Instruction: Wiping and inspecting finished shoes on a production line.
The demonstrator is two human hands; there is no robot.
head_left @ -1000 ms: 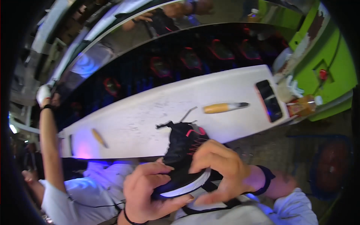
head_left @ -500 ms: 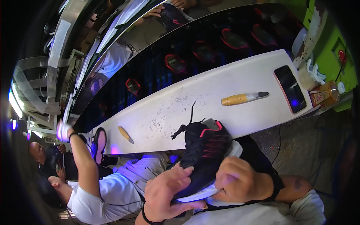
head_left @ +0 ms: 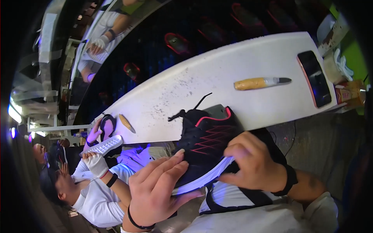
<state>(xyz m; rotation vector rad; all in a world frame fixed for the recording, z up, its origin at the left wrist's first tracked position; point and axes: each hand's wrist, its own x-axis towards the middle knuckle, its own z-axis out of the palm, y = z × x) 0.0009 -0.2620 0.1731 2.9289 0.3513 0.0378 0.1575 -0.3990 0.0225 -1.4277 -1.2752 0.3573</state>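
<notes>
Hands meet at the lower middle of the frame around a black shoe (head_left: 202,143) with red zigzag stitching and a white sole. The left hand (head_left: 157,190) cups the shoe from below at its toe end, fingers spread flat along the side and thumb under the sole. The right hand (head_left: 252,165) curls its fingers over the sole edge near the heel, pinching it. The shoe sits tilted, its laces (head_left: 190,110) trailing onto the near edge of the white bench (head_left: 217,73) that runs across the middle of the frame.

On the bench at the right lie a wooden-handled knife (head_left: 261,82) and, further right, a dark phone (head_left: 314,78). At lower left a neighbour in white holds what seems to be another sole (head_left: 103,145) in a gloved hand (head_left: 96,165).
</notes>
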